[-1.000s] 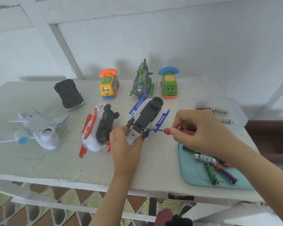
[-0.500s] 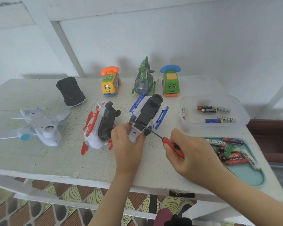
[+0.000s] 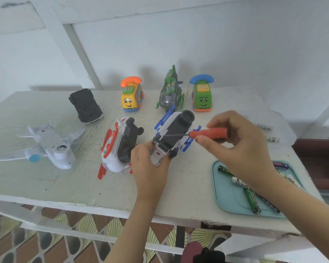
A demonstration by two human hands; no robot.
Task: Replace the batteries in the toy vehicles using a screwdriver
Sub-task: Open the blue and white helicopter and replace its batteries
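Screwdriver (image 3: 207, 133) red-handled; tray (image 3: 222, 194) teal; table (image 3: 46, 179) white; phone car (image 3: 202, 95) green.

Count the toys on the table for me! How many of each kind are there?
Phone cars: 2, the yellow phone car and the green phone car
Plane: 1, the white plane
Car: 1, the black car, upside down
Helicopter: 1, the green helicopter
Upturned winged toys: 2, the red-and-white toy and the blue-and-white toy
Total: 7

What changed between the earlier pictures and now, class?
The right hand, holding the red screwdriver, dropped toward the person, then rose again, bringing the shaft nearly level against the blue-and-white toy vehicle. The left hand kept holding that toy; the red-and-white toy vehicle stayed put.
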